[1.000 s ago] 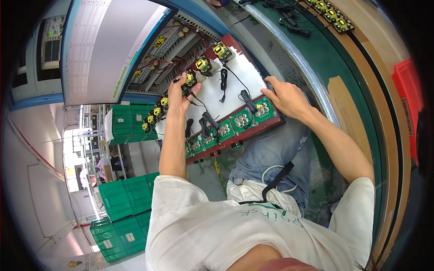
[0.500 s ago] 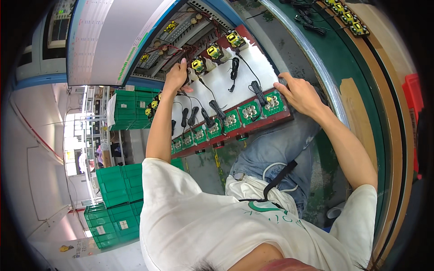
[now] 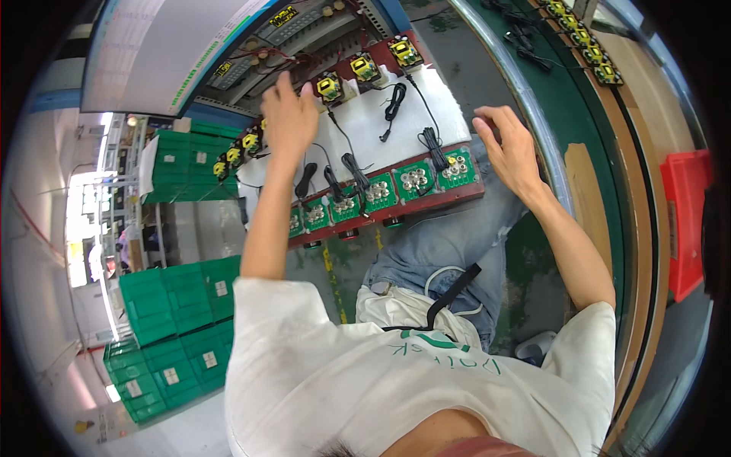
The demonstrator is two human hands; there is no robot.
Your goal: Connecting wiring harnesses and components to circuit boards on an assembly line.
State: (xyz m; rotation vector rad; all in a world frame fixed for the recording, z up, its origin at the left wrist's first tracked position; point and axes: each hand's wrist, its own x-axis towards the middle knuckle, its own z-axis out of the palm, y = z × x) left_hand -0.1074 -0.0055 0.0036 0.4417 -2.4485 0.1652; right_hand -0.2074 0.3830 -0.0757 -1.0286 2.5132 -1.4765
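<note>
My left hand [image 3: 292,118] is raised over the far side of a dark red test fixture [image 3: 445,199], beside a row of small open circuit boards with yellow transformers [image 3: 330,87]. Its thumb and fingers are apart, and I see nothing in it. Off the fixture's right end hovers my right hand [image 3: 509,148], fingers loosely bent and apart, holding nothing. A white sheet [image 3: 434,99] covers the fixture's top. Bundled black cables [image 3: 394,103] lie across it, running from the transformer boards toward green boards with round metal sockets [image 3: 415,180] along the near edge. My left forearm hides part of that row.
Behind the fixture stands a rack of wired instruments [image 3: 251,65], with a large monitor [image 3: 152,53] at the far left. Green crates [image 3: 175,305] are stacked at left. At right runs a green-topped bench [image 3: 563,107] with more transformer boards and a red bin [image 3: 685,221].
My left hand has lifted from beside the transformer boards and spread its fingers. My right hand has come away from the fixture's right corner. The whole view has shifted slightly.
</note>
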